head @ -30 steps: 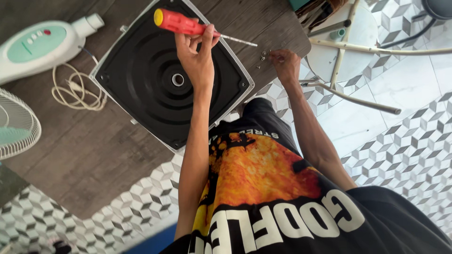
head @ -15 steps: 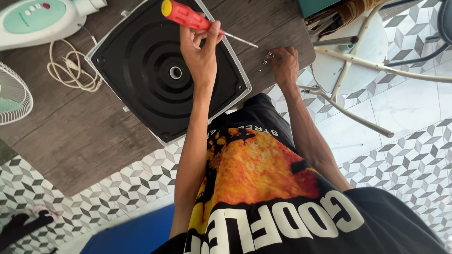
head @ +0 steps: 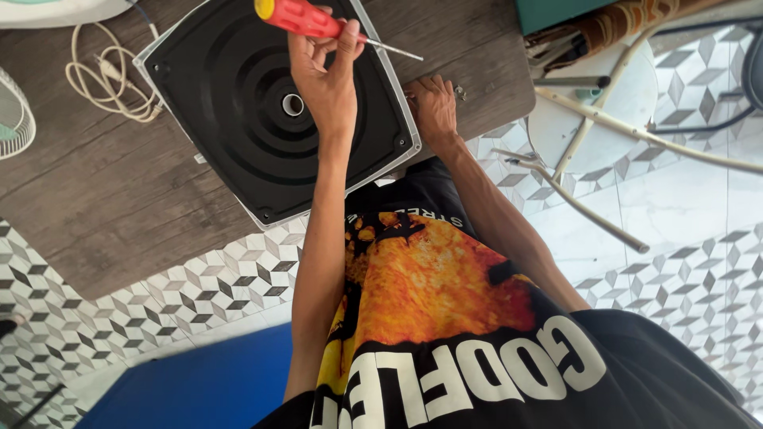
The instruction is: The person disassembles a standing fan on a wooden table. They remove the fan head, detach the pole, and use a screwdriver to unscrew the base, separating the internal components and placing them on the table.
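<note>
**Right hand off the screws, now at the base rim**

Right hand (head: 433, 103) has slid left since half a sec ago. It was on the small screws (head: 459, 92) at the worktop (head: 119, 214) edge; now it sits against the near corner of the square black fan base (head: 238, 119), w/ the screws just beside its knuckles. Fingers are curled down onto the wood by the grey rim. Can't tell if a screw is pinched in them, too small & hidden.

Left hand (head: 322, 75) is about where it was, over the base just right of the centre hole. It's closed round the red-handled screwdriver (head: 306, 20), yellow cap to the left, shaft pointing right & not touching anything. View has also drifted, so the base sits higher & more to the left in frame.

As I read it, both hands are now at the base, tool held ready but not on a fastener.

Round about: coiled cream cord (head: 103, 83) & a bit of fan grille (head: 12, 119) at far left, white stool (head: 628, 87) at right, patterned tile floor (head: 675, 262) below.
</note>
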